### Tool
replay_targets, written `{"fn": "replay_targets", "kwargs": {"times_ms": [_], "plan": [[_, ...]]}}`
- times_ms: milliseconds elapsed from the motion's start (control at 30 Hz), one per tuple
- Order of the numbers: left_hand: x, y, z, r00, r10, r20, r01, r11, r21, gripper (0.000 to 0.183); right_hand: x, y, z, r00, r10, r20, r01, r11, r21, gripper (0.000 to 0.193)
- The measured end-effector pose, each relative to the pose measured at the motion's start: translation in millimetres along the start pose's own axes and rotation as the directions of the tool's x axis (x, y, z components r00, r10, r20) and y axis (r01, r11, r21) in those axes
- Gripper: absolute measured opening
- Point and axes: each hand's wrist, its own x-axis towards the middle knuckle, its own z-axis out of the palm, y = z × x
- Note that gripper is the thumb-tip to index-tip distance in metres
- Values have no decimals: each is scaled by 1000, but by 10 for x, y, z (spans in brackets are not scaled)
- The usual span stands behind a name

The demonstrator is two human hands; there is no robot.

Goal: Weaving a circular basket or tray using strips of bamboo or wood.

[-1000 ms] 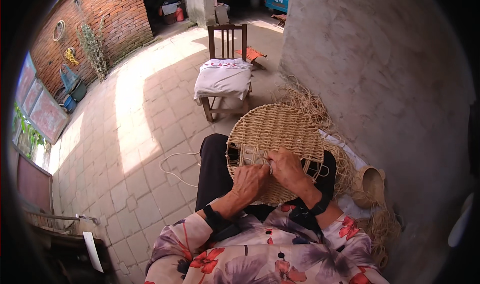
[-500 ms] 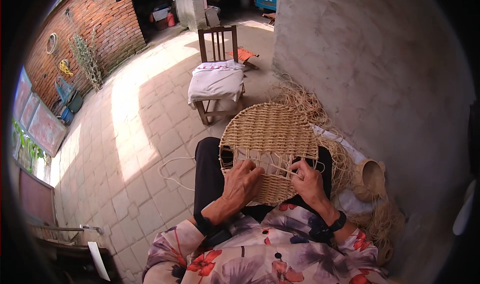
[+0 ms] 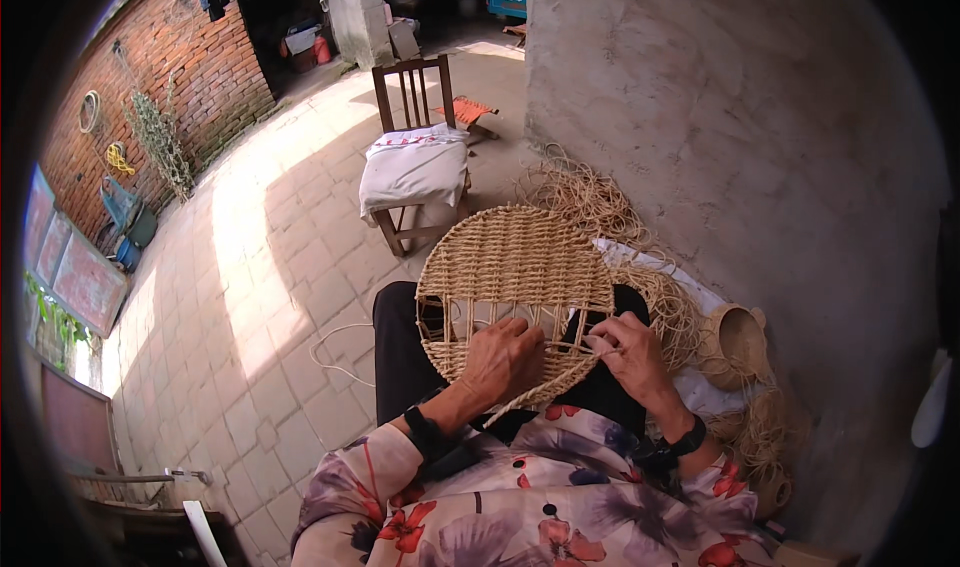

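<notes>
A tan panel of woven cord (image 3: 515, 257) with a rounded far edge rests across my lap. An open gap of bare upright strands separates its dense far part from the narrower woven band near me. My left hand (image 3: 503, 361) is closed over the near band at the gap's edge, with its fingertips hidden. At the gap's right end, my right hand (image 3: 632, 359) pinches a thin cord (image 3: 575, 346) between thumb and fingers. A twisted cord end (image 3: 510, 407) slants off the near edge. One loose strand (image 3: 318, 352) loops out at the left over the paving.
Heaps of loose cord (image 3: 590, 199) lie on the right along the grey wall (image 3: 740, 137). A round tan basket (image 3: 733, 345) stands among them. Ahead is a wooden chair (image 3: 413, 172) with a white cloth, and an orange-topped stool (image 3: 468, 110) behind it.
The taut strand between my hands is no longer seen. My left hand has curled tighter, my right hand has turned, and a twisted cord end now shows at the near edge.
</notes>
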Motion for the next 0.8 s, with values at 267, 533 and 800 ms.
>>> {"fn": "replay_targets", "kwargs": {"times_ms": [267,533,800], "plan": [[19,12,44,999,-43,-3,43,999,22,11,64,-151,-52,934,291,207,-356,714,603,20],[46,54,42,988,-135,72,127,986,109,13,603,-288,210,948,120,293,-184,962,200,13],[-48,77,-153,996,-40,85,54,986,-160,15,405,-112,592,978,35,204,31,949,-312,19]]}}
